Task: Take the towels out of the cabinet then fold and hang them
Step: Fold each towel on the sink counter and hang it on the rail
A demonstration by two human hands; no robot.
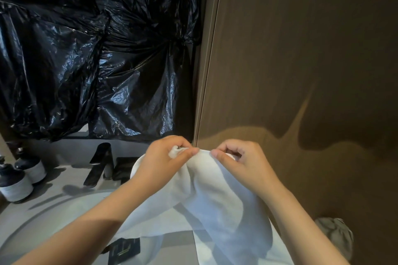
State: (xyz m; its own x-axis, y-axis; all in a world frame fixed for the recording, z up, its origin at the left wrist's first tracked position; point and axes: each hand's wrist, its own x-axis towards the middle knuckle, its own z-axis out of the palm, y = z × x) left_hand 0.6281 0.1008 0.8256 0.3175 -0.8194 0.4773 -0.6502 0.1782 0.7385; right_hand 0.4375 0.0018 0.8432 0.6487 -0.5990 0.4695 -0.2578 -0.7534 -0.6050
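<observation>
A white towel (215, 196) hangs in loose folds in front of me, above the counter and sink. My left hand (165, 159) pinches its top edge between thumb and curled fingers. My right hand (239, 161) pinches the same top edge just to the right, the two hands a short gap apart. The towel's lower part drapes down between my forearms and out of the frame's bottom. A brown wooden cabinet panel (301, 60) stands shut behind and to the right.
Black plastic sheeting (86, 49) covers the wall above the counter. A black faucet (101, 163) stands behind the white basin rim (53, 208). Two dark pump bottles (19, 178) sit at the left. A grey cloth bundle (336, 234) lies low right; a black tag (125, 249) near the bottom.
</observation>
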